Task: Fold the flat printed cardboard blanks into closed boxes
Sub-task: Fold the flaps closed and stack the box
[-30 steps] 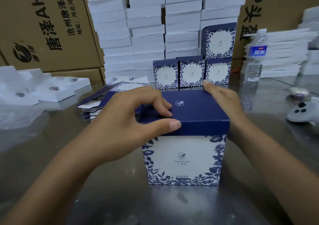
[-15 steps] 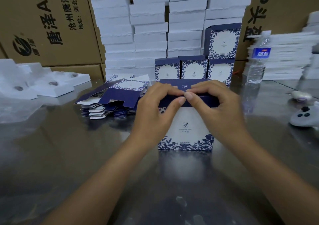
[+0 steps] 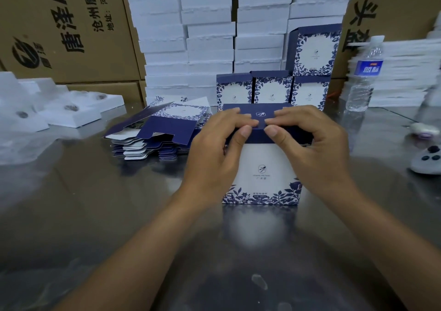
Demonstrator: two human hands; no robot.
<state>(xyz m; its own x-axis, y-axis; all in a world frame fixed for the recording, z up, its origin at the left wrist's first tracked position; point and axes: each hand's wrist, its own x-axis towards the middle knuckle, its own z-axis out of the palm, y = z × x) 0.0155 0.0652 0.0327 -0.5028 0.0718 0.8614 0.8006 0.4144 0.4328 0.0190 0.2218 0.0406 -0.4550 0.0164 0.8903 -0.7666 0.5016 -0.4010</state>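
The box (image 3: 261,171) stands upright mid-table, its navy lid's front edge pinched by the left hand (image 3: 214,153) and right hand (image 3: 315,150), thumbs on the front, fingers curled over the top. Flat blanks (image 3: 164,129) lie near at ten o'clock and finished boxes (image 3: 272,90) just behind at twelve. The steel table (image 3: 95,215) runs on from four to eight o'clock.

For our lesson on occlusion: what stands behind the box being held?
Behind the box stand three folded boxes in a row, a fourth box stacked on the rightmost, then white foam stacks. The held box hides the row's bottom edges.
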